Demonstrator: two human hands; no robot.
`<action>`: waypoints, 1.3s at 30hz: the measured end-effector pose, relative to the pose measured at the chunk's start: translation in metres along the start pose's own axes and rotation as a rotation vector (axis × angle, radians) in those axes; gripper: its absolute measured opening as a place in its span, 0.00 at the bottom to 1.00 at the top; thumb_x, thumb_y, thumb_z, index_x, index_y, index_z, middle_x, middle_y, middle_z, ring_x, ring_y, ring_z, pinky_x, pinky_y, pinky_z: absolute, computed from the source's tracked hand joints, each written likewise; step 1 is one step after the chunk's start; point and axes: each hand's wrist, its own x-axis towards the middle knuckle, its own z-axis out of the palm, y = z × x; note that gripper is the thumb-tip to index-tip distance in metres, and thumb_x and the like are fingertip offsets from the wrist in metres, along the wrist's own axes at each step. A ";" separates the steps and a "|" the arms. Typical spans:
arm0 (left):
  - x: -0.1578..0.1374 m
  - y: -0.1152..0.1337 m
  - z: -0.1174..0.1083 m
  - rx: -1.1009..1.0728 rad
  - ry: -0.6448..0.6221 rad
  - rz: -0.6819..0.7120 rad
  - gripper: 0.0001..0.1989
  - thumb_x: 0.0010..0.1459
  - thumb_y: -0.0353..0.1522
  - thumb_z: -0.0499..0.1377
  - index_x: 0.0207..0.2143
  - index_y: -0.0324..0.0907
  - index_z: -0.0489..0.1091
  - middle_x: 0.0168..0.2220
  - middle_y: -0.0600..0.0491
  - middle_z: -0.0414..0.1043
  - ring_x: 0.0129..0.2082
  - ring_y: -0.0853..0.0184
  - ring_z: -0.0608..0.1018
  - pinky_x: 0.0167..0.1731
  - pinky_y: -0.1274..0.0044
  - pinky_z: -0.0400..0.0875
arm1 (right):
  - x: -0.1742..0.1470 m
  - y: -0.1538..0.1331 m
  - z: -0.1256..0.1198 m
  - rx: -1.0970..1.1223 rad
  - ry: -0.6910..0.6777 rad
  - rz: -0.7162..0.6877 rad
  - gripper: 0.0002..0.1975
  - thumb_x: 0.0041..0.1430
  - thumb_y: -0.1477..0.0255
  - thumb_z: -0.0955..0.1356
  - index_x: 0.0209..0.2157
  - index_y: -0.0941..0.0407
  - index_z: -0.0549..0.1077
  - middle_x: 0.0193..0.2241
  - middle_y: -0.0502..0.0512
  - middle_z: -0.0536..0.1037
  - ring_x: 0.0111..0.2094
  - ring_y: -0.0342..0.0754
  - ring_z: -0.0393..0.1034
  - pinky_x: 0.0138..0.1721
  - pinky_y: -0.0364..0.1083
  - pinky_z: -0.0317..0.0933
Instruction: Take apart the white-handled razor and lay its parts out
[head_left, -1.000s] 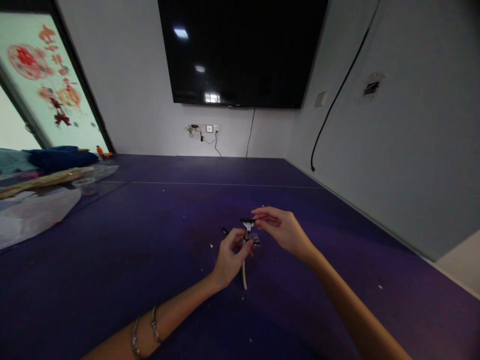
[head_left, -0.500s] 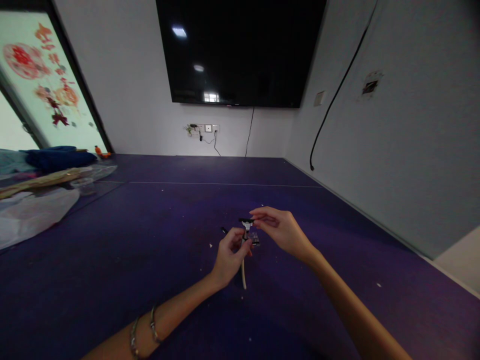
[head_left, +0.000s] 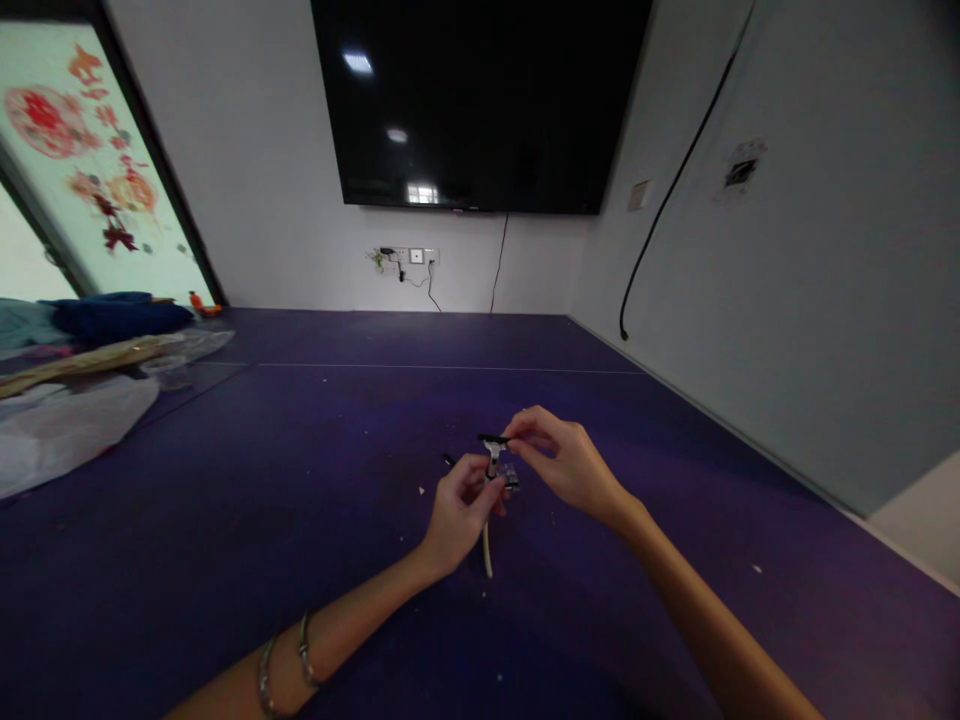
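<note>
Left grip (head_left: pixel 459 512) partly hides pale, curved, slender handle (head_left: pixel 487 556). Top edge crops black, rectangular television (head_left: pixel 480 110). Clear, dark-edged item (head_left: pixel 511 478) by left grip: too small to identify.

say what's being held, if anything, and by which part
The left hand grips a razor-like tool by its handle, below the dark head; the right hand pinches that head's right end.

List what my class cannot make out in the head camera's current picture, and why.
Head view: the middle of the razor, hidden by the left hand.
Head view: right end of the razor head, covered by the right hand.
Head view: top of the television, cut off by the upper edge.
Head view: clear object by the left hand, too small to identify.
</note>
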 end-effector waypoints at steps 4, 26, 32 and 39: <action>0.000 0.000 0.000 0.010 -0.004 0.005 0.07 0.56 0.34 0.58 0.34 0.39 0.64 0.23 0.56 0.69 0.20 0.74 0.72 0.22 0.80 0.67 | 0.000 0.000 -0.001 -0.019 -0.015 0.000 0.06 0.57 0.78 0.63 0.36 0.56 0.69 0.32 0.51 0.73 0.35 0.42 0.70 0.38 0.42 0.66; -0.001 0.007 0.003 -0.038 -0.003 -0.036 0.09 0.53 0.34 0.59 0.33 0.38 0.64 0.22 0.57 0.69 0.17 0.74 0.71 0.19 0.81 0.66 | -0.002 0.003 -0.001 -0.058 -0.016 -0.037 0.03 0.58 0.77 0.62 0.31 0.56 0.66 0.33 0.53 0.74 0.34 0.43 0.70 0.35 0.42 0.65; 0.006 0.010 0.002 -0.069 0.037 -0.054 0.10 0.52 0.35 0.60 0.31 0.39 0.62 0.24 0.56 0.70 0.22 0.72 0.74 0.25 0.78 0.71 | -0.001 0.009 0.001 0.044 0.018 0.013 0.10 0.57 0.74 0.64 0.42 0.54 0.66 0.38 0.55 0.74 0.38 0.44 0.71 0.39 0.45 0.67; 0.030 0.011 -0.016 -0.041 0.151 0.011 0.14 0.48 0.34 0.63 0.27 0.41 0.59 0.22 0.60 0.65 0.27 0.69 0.77 0.34 0.75 0.72 | 0.000 0.011 0.002 -0.274 -0.061 0.078 0.06 0.57 0.70 0.64 0.34 0.56 0.73 0.30 0.52 0.76 0.31 0.43 0.70 0.31 0.41 0.62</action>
